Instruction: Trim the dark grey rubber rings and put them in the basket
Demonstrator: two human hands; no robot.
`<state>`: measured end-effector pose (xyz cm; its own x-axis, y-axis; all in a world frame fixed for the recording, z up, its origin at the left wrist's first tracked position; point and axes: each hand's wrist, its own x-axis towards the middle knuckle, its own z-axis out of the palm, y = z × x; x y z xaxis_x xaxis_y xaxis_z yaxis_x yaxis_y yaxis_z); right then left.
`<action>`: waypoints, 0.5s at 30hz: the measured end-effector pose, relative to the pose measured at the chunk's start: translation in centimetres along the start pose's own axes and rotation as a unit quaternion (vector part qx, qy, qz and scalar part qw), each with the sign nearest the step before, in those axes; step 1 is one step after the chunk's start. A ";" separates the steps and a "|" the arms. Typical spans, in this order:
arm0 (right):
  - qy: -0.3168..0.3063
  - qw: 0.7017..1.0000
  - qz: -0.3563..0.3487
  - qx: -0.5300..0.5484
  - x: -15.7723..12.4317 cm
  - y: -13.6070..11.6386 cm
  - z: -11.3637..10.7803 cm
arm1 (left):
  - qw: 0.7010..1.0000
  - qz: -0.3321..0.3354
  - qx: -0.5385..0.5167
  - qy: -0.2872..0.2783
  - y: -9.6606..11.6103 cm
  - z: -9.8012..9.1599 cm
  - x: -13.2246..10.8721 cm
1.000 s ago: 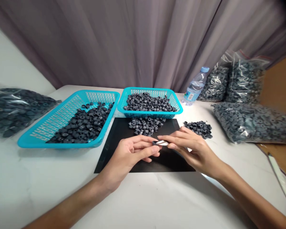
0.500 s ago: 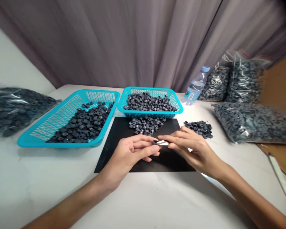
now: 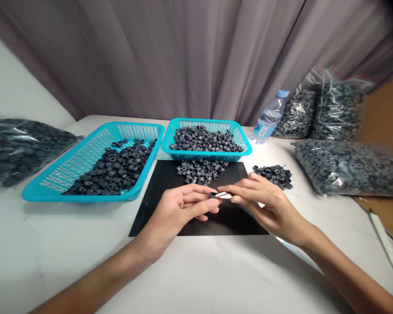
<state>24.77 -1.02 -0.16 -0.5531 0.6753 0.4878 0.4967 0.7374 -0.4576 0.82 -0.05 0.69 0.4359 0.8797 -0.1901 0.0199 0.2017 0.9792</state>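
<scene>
Grey-purple pleated curtains [image 3: 131, 56] are hanging across the top of the frame, behind a white marbled tabletop [image 3: 196, 274]. From my remote seat I am seeing a small dark-grey hollow ring [image 3: 212, 194] sitting near the centre of the frame, above a flat black rectangular mat [image 3: 216, 226]. My left hand [image 3: 180, 207] is the nearer one: its thumb and fingertips are closing lightly around the ring, leaving hardly any gap. My right hand [image 3: 268, 198] is pinching a slim white pointed tool [image 3: 225, 196] between thumb and fingers, its long axis running roughly left to right. The ring is lying at the tool's left end; whether the tip is entering it or only touching, I cannot tell.
</scene>
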 end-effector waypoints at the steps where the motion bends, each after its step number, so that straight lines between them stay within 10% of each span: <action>1: 0.001 1.000 0.000 -0.002 0.0 0.0 0.0 | 1.000 -0.001 0.001 0.001 0.0 0.0 0.0; 15: 0.013 1.000 0.010 0.016 0.1 -0.1 -0.5 | 1.000 0.001 0.011 0.004 0.3 0.1 -0.1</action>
<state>25.01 -0.98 0.32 -0.5261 0.6902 0.4969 0.4860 0.7234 -0.4904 0.88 -0.07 1.03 0.4279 0.8839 -0.1885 0.0396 0.1901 0.9810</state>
